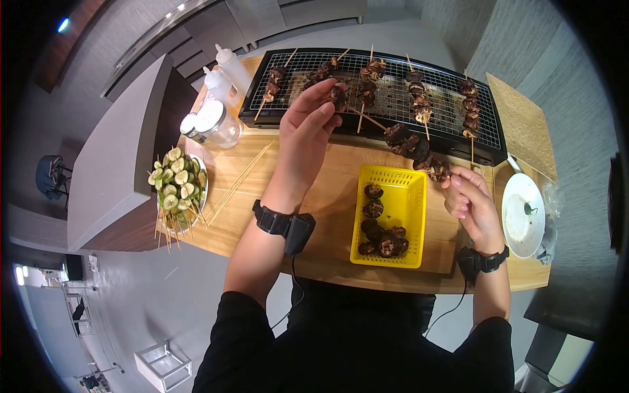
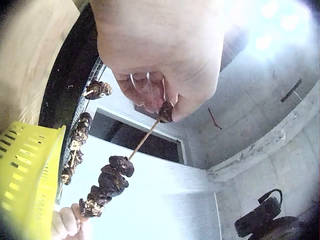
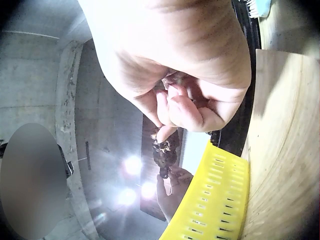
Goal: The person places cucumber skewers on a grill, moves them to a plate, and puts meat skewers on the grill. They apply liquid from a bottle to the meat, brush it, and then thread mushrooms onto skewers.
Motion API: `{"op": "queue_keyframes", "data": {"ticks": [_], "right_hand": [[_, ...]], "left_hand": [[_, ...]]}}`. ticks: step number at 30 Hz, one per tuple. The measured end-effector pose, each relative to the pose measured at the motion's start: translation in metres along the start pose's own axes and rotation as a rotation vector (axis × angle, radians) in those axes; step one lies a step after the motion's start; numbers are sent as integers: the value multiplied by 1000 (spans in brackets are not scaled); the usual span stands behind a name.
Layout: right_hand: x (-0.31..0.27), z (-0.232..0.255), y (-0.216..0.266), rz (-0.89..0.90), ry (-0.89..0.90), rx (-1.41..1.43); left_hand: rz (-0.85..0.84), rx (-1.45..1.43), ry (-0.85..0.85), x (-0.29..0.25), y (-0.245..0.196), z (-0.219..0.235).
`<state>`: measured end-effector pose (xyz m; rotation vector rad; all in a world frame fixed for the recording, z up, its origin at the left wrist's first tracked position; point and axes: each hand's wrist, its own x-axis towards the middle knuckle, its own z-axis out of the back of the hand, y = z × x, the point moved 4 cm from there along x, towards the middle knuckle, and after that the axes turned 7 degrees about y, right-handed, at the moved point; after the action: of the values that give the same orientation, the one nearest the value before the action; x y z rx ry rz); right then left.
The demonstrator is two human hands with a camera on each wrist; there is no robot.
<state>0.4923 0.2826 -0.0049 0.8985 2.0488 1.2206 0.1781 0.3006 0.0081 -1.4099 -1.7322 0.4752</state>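
My left hand pinches a dark brown piece between thumb and fingers above the grill; in the left wrist view that piece meets the skewer's bare tip. My right hand grips the other end of this skewer, by the lowest of its several dark pieces. The skewer slants across the grill's near edge. Below it, a yellow basket holds several more dark pieces. In the right wrist view, curled fingers partly hide the skewer.
Several loaded skewers lie on the black grill. At left are a plate of green skewers, bare sticks, a jar and squeeze bottles. A white pan and a board are at right.
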Motion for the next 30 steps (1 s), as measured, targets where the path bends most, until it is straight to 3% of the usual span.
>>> {"op": "queue_keyframes", "data": {"ticks": [30], "right_hand": [[1,-2,0,6,13,-23]], "left_hand": [[-21,-15,54,0,-4,-4]]}}
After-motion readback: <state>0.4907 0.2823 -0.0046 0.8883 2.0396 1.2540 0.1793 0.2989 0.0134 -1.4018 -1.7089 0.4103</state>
